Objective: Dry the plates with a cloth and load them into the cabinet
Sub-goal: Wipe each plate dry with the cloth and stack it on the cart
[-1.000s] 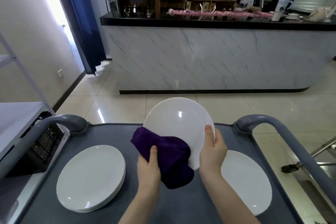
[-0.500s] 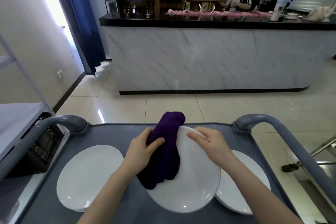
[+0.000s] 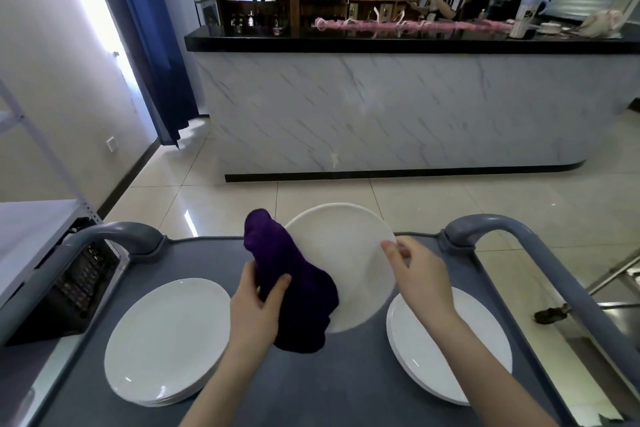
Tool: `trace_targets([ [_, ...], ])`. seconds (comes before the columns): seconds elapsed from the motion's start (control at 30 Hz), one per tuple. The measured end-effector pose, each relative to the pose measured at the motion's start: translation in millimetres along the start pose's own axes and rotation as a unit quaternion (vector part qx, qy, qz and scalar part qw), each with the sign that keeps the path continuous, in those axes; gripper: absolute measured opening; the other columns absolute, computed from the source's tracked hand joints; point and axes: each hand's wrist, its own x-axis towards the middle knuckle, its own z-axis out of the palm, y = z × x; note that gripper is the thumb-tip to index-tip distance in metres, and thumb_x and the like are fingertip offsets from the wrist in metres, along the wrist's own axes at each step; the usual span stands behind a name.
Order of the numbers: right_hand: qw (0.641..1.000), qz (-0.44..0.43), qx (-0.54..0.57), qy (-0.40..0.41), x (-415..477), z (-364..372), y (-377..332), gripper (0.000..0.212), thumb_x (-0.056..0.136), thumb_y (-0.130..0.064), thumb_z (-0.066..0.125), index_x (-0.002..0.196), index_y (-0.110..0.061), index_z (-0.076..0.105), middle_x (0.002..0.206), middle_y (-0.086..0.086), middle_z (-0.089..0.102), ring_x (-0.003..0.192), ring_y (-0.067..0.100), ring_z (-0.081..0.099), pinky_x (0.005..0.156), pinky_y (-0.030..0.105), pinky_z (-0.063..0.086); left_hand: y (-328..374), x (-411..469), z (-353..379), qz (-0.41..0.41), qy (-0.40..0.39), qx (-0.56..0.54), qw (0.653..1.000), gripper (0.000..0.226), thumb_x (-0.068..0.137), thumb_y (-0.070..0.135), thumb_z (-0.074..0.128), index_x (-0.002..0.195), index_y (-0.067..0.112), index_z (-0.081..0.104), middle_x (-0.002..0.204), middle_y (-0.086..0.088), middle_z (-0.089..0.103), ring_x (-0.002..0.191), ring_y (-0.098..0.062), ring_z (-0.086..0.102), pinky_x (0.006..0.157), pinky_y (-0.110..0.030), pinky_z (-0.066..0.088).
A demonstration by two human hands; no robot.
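Shelf (image 3: 31,236): white, at the far left edge, beside the cart.
Cart (image 3: 346,381): grey top with a curved handle at each far corner; carries both stacks.
Left stack (image 3: 166,340): white plates, flat on the cart's left side.
Left hand (image 3: 258,308): fingers and thumb curled round the cloth, gripping it.
Cloth (image 3: 298,288): purple, bunched, pressed against the left part of the plate, one end sticking up past the rim.
Plate (image 3: 346,253): white, tilted, held off the cart top between the two stacks.
Right hand (image 3: 420,274): pinches the plate's right rim, thumb on the near face, fingers behind.
Right stack (image 3: 485,322): white plates, flat on the cart's right side, partly under the right forearm.
Counter (image 3: 381,107): marble-fronted, black-topped, across the floor beyond the cart.
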Motion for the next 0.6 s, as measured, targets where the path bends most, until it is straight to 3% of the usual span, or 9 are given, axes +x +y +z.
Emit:
trace_targets([
  [0.1,0.997,0.026,0.019,0.071,-5,3,-10,0.032,0.093,-0.051,0.058,0.095,-0.02,0.05,0.087,-0.005,0.059,0.077,0.017,0.059,0.06,0.033,0.045,1,-5,9,0.047,0.061,0.071,0.994,0.035,0.093,0.025,0.065,0.093,0.055,0.048,0.09,0.031,0.065,0.085,0.006,0.061,0.067,-0.02,0.047],
  [0.2,0.976,0.094,0.196,-0.026,-15,17,-34,0.034,0.09,-0.055,0.059,0.089,-0.021,0.058,0.087,-0.005,0.068,0.076,0.018,0.07,0.069,0.044,0.06,-2,-15,17,0.084,0.088,0.094,0.988,0.039,0.092,0.022,0.064,0.093,0.057,0.046,0.091,0.029,0.063,0.084,0.004,0.059,0.065,-0.016,0.044],
  [0.27,0.953,0.145,0.25,-0.094,-22,27,-46,0.033,0.088,-0.061,0.057,0.094,-0.028,0.06,0.098,-0.004,0.069,0.085,0.018,0.071,0.075,0.042,0.062,-9,-21,20,0.125,0.074,0.122,0.982,0.045,0.09,0.017,0.065,0.094,0.058,0.046,0.092,0.029,0.063,0.085,0.005,0.059,0.066,-0.01,0.044],
  [0.33,0.927,0.191,0.3,-0.117,-26,34,-54,0.04,0.086,-0.062,0.06,0.105,-0.027,0.059,0.104,-0.002,0.066,0.094,0.021,0.069,0.072,0.038,0.063,-18,-25,21,0.168,0.06,0.167,0.97,0.051,0.085,0.004,0.068,0.099,0.049,0.049,0.088,0.021,0.064,0.081,-0.001,0.06,0.064,-0.012,0.044],
  [0.4,0.904,0.231,0.337,-0.127,-28,39,-60,0.049,0.086,-0.06,0.063,0.109,-0.017,0.058,0.104,0.004,0.067,0.096,0.025,0.069,0.068,0.038,0.063,-26,-27,21,0.235,0.051,0.236,0.942,0.054,0.071,-0.011,0.076,0.11,0.022,0.058,0.091,0.008,0.066,0.077,-0.01,0.058,0.064,-0.017,0.043],
  [0.47,0.898,0.249,0.339,-0.128,-29,44,-62,0.047,0.089,-0.051,0.063,0.102,-0.006,0.059,0.102,0.011,0.069,0.095,0.027,0.069,0.069,0.044,0.063,-35,-27,22,0.287,0.043,0.278,0.915,0.058,0.057,-0.02,0.081,0.109,0.001,0.065,0.098,-0.008,0.069,0.088,-0.017,0.057,0.071,-0.023,0.049],
  [0.53,0.9,0.254,0.335,-0.116,-29,48,-59,0.033,0.093,-0.035,0.061,0.093,-0.002,0.058,0.098,0.013,0.069,0.092,0.027,0.067,0.075,0.047,0.061,-37,-28,22,0.294,0.027,0.289,0.911,0.059,0.053,-0.019,0.084,0.108,-0.004,0.067,0.104,-0.012,0.07,0.096,-0.015,0.055,0.077,-0.031,0.054],
  [0.6,0.906,0.249,0.325,-0.104,-30,49,-54,0.02,0.091,-0.019,0.055,0.08,-0.002,0.053,0.083,0.011,0.062,0.08,0.025,0.057,0.068,0.038,0.051,-41,-28,18,0.296,-0.006,0.282,0.913,0.058,0.056,-0.014,0.087,0.109,-0.003,0.067,0.107,-0.011,0.07,0.1,-0.012,0.056,0.08,-0.033,0.056],
])
